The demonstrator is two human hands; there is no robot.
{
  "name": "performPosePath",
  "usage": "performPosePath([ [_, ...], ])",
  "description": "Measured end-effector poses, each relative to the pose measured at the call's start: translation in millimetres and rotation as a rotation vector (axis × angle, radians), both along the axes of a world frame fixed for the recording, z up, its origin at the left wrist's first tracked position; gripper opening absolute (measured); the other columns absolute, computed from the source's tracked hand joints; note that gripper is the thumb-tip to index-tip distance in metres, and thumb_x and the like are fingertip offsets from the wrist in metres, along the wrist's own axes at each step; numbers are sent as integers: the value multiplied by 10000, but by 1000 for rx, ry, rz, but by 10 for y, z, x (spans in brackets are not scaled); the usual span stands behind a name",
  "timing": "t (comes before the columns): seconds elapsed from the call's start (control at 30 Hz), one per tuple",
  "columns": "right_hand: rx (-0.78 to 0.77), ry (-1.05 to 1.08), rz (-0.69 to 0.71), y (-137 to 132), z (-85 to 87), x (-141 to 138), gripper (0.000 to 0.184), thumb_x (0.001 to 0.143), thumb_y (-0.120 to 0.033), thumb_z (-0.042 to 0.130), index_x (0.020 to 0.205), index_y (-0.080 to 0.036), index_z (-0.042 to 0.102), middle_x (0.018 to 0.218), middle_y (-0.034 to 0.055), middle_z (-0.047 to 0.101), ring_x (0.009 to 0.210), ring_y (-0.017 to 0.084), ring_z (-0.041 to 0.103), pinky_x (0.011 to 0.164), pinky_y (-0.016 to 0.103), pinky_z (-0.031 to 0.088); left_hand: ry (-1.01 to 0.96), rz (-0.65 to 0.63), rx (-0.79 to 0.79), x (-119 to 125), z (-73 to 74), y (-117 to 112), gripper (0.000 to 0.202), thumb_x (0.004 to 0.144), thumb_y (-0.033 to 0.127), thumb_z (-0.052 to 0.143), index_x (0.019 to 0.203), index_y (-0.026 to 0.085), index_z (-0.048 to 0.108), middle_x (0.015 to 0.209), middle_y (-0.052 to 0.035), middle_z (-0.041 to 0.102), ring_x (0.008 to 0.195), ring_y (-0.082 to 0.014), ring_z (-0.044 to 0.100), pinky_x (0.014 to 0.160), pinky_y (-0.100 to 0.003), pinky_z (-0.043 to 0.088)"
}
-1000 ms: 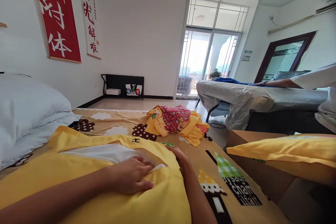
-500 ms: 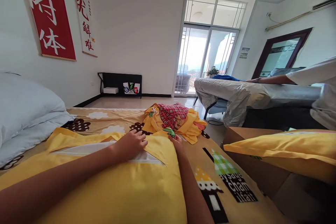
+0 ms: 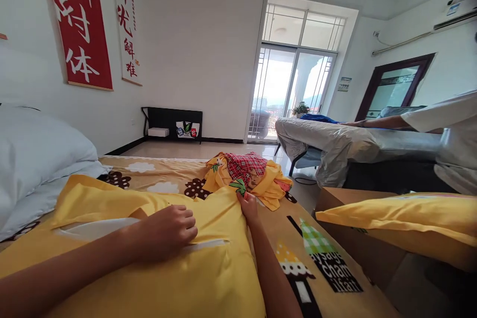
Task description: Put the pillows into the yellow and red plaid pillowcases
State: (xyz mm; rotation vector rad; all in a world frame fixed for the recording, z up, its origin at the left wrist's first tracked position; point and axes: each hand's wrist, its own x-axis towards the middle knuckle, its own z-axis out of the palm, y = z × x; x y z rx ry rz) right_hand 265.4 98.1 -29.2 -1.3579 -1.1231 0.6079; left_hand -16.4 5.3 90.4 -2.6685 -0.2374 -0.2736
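A yellow pillowcase [image 3: 208, 283] lies in front of me with a white pillow [image 3: 97, 228] showing through the long slit in its upper side. My left hand [image 3: 169, 231] is closed at the slit, its fingers curled down onto the cloth edge; the fingertips are hidden. At the far right corner, my right hand [image 3: 248, 207] pinches the pillowcase beside a printed green leaf. Just beyond it sits a crumpled heap of yellow and red plaid cloth [image 3: 248, 166].
Under these is a tan patterned bedsheet [image 3: 276, 223]. White pillows [image 3: 44, 159] stand at left. On the right, a cardboard box [image 3: 335, 198] bears another yellow-cased pillow [image 3: 402, 216]. Behind it, a person's arm [image 3: 387, 121] reaches over a plastic-covered table [image 3: 335, 134].
My left hand has moved left and toward me, drawing cloth over the slit, so less white shows near the right corner. My right hand keeps its hold on the corner. The view has tilted slightly.
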Motion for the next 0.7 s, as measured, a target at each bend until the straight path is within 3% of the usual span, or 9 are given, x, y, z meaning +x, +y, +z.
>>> performPosePath([
  [0.1, 29, -209, -86, 35, 369, -79, 434, 707, -546, 580, 493, -225, 382, 490, -25, 451, 565, 131, 405, 546, 262, 301, -66, 9, 63, -167, 140, -136, 230, 859, 70, 430, 667, 191, 465, 648, -27, 542, 582, -172, 427, 605, -329, 304],
  [0.2, 60, -421, -148, 136, 927, -147, 357, 788, -445, 555, 542, -202, 468, 582, 15, 556, 625, 152, 464, 596, 266, 314, -170, 106, 76, -296, 356, -195, 285, 913, 116, 365, 661, 190, 475, 655, -33, 550, 603, -172, 440, 636, -327, 331],
  [0.27, 80, -553, -178, 214, 1307, -190, 317, 852, -415, 517, 641, -183, 562, 712, 61, 637, 725, 182, 525, 652, 273, 334, -245, 221, 18, -362, 407, -223, 336, 965, 209, 337, 683, 188, 518, 704, -45, 588, 664, -181, 496, 667, -323, 369],
  [0.33, 77, -676, -180, 258, 1594, -243, 263, 887, -381, 511, 794, -171, 639, 847, 104, 681, 845, 215, 569, 722, 288, 357, -294, 328, -119, -433, 310, -237, 350, 995, 326, 327, 834, 189, 607, 884, -63, 662, 811, -201, 574, 739, -327, 426],
  [0.4, 55, -786, -155, 235, 1709, -322, 228, 873, -324, 564, 992, -155, 659, 993, 148, 691, 979, 251, 580, 810, 321, 373, -294, 391, -290, -517, 67, -193, 374, 1003, 409, 319, 1140, 213, 607, 1165, -69, 661, 1041, -219, 594, 870, -341, 457],
  [0.43, 46, -835, -135, 194, 1683, -378, 287, 862, -300, 588, 1099, -147, 640, 1090, 172, 675, 1059, 270, 566, 864, 344, 372, -277, 412, -367, -560, -91, -137, 415, 1000, 441, 321, 1279, 229, 543, 1291, -67, 615, 1157, -222, 564, 947, -352, 446],
  [0.5, 44, -921, -63, 47, 1457, -535, 436, 883, -302, 575, 1292, -153, 548, 1307, 189, 583, 1215, 282, 498, 975, 383, 340, -263, 463, -473, -624, -426, 36, 503, 994, 478, 319, 1418, 231, 429, 1441, -71, 503, 1319, -229, 459, 1068, -386, 385],
  [0.6, 25, -1022, 164, -342, 777, -843, 480, 955, -387, 465, 1414, -250, 450, 1450, 83, 495, 1321, 211, 439, 1063, 338, 313, -356, 524, -564, -632, -816, 319, 534, 998, 460, 284, 1436, 183, 418, 1492, -90, 436, 1390, -223, 372, 1144, -415, 300],
  [0.7, 20, -1033, 311, -860, 41, -1053, 503, 989, -399, 358, 1467, -245, 384, 1507, 58, 423, 1400, 184, 352, 1122, 346, 278, -414, 507, -631, -610, -913, 445, 526, 990, 415, 284, 1412, 149, 449, 1463, -97, 475, 1362, -200, 410, 1147, -379, 296],
])
